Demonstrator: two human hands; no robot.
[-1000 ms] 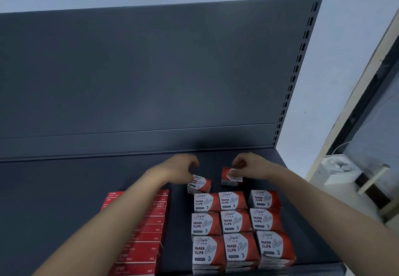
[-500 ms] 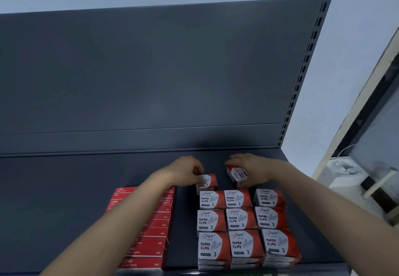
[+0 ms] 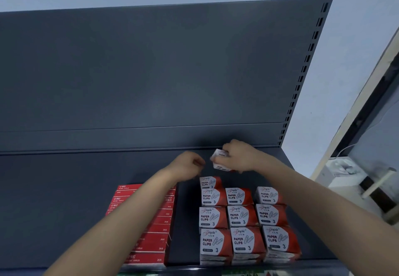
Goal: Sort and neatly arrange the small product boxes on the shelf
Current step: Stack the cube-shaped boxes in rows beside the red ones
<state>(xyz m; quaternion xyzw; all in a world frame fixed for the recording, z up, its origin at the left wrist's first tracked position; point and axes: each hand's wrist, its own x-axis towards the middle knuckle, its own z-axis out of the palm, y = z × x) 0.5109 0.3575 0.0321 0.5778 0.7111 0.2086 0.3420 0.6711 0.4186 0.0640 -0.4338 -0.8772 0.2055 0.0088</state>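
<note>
Dark grey shelf, viewed from the head camera. Right hand holds one small paper-clip box above the shelf, near the back panel; the fingers wrap its top and far side, the box is tilted, its print blurred. Left hand sits just left of that box, fingers curled in and narrow; whether it pinches anything cannot be told, and it touches no box visibly.

In front of the hands, the paper-clip boxes stand in three columns on the shelf's right part, labels facing up. The left column runs four deep, its rearmost box sitting just under the left hand; the other two columns show three each. The front row rests on further boxes below.

Left of the grid, apart from it, red staple boxes lie in a stack of rows, partly hidden by the left forearm
</note>
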